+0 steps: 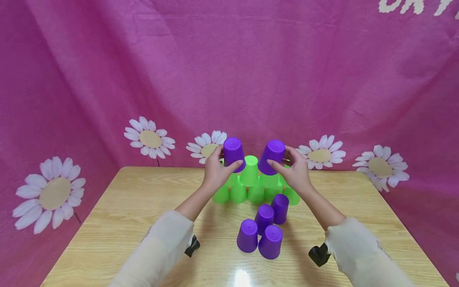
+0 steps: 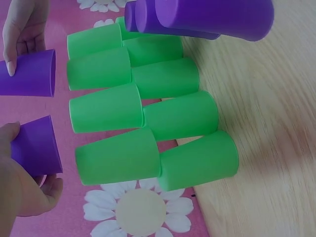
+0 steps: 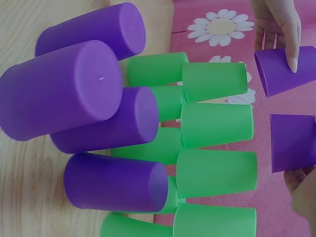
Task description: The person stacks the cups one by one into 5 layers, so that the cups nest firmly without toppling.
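Note:
My left hand (image 1: 217,171) grips an upside-down purple cup (image 1: 233,153) by its side, thumb across the front. Beside it, my right hand (image 1: 297,169) holds a second purple cup (image 1: 274,153), also mouth down and slightly tilted. The two held cups are apart, raised in front of the upper part of a stack of green cups (image 1: 250,173). That stack has a lower row of several cups (image 2: 200,160) with another row (image 2: 118,155) on it. Hands and held cups hide part of it in the head view.
Nearer me, several purple cups (image 1: 247,236) stand upside down on the wooden table (image 1: 143,211), close together. A pink cloth (image 1: 229,71) with daisies hangs behind the table. Black wrist devices (image 1: 319,255) show by the sleeves.

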A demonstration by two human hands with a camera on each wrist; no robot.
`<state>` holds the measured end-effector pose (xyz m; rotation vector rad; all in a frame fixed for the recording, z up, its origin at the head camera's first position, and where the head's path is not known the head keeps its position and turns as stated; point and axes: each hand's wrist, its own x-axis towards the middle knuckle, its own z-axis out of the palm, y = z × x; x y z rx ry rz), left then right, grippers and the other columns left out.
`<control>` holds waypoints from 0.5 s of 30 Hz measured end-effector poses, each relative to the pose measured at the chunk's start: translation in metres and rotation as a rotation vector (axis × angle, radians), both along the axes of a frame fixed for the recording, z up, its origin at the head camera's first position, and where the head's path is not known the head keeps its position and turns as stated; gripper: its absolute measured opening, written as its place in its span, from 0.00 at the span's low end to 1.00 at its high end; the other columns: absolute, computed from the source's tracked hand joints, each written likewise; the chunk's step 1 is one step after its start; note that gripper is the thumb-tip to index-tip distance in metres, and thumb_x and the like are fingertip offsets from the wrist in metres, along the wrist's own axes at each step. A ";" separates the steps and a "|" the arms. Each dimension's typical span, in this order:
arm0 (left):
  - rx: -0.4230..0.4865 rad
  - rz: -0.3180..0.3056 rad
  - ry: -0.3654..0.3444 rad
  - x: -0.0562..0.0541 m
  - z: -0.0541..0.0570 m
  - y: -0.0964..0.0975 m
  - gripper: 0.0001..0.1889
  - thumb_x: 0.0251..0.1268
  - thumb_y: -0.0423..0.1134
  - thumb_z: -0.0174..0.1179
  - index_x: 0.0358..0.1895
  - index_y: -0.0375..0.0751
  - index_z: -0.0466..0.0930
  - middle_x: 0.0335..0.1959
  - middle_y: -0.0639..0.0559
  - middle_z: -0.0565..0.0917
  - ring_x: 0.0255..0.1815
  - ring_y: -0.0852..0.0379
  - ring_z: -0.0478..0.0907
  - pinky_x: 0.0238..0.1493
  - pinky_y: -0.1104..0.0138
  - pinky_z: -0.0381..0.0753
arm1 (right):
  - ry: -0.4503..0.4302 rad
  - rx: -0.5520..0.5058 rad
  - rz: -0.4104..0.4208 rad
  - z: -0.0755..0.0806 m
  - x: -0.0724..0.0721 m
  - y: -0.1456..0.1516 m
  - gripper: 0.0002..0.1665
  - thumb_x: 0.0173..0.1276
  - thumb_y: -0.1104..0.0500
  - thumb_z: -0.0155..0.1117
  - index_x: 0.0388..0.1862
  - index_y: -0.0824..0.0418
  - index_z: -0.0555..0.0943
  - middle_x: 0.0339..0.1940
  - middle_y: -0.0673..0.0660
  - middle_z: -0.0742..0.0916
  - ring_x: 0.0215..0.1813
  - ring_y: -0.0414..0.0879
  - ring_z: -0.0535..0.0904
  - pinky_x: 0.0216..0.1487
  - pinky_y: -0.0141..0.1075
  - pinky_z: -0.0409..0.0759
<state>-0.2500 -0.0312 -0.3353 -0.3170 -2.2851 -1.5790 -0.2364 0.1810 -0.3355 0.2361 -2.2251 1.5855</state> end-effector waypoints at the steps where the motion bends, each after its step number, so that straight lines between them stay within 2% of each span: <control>1: 0.000 0.004 -0.004 -0.001 -0.001 0.001 0.30 0.48 0.34 0.69 0.56 0.31 0.71 0.48 0.35 0.81 0.49 0.41 0.78 0.50 0.53 0.79 | -0.008 0.003 -0.009 0.000 -0.002 -0.002 0.29 0.54 0.67 0.68 0.56 0.71 0.72 0.48 0.71 0.82 0.43 0.31 0.77 0.45 0.19 0.76; 4: 0.003 0.011 -0.012 -0.005 -0.002 0.004 0.29 0.48 0.35 0.69 0.56 0.32 0.71 0.48 0.36 0.81 0.50 0.42 0.78 0.51 0.53 0.79 | -0.024 0.012 -0.039 0.000 -0.007 -0.005 0.30 0.54 0.67 0.68 0.56 0.70 0.72 0.49 0.70 0.82 0.47 0.43 0.79 0.46 0.22 0.76; 8: 0.012 0.017 -0.025 -0.008 -0.002 0.007 0.30 0.48 0.35 0.69 0.57 0.33 0.71 0.49 0.36 0.81 0.50 0.42 0.78 0.51 0.54 0.79 | -0.037 -0.008 -0.041 -0.002 -0.014 -0.008 0.30 0.54 0.67 0.68 0.57 0.71 0.71 0.50 0.72 0.82 0.51 0.56 0.78 0.52 0.36 0.79; 11: 0.019 0.021 -0.037 -0.009 -0.003 0.009 0.30 0.49 0.36 0.69 0.58 0.33 0.71 0.49 0.36 0.80 0.50 0.42 0.78 0.51 0.55 0.80 | -0.041 -0.031 -0.037 -0.003 -0.018 -0.008 0.30 0.55 0.67 0.67 0.57 0.72 0.71 0.50 0.72 0.81 0.51 0.57 0.78 0.56 0.44 0.78; 15: 0.016 0.023 -0.029 -0.013 -0.005 0.010 0.31 0.49 0.36 0.69 0.59 0.33 0.70 0.50 0.36 0.80 0.50 0.42 0.77 0.51 0.55 0.80 | -0.038 -0.035 -0.048 -0.003 -0.021 -0.011 0.30 0.55 0.67 0.67 0.58 0.71 0.71 0.50 0.72 0.82 0.51 0.56 0.79 0.54 0.39 0.79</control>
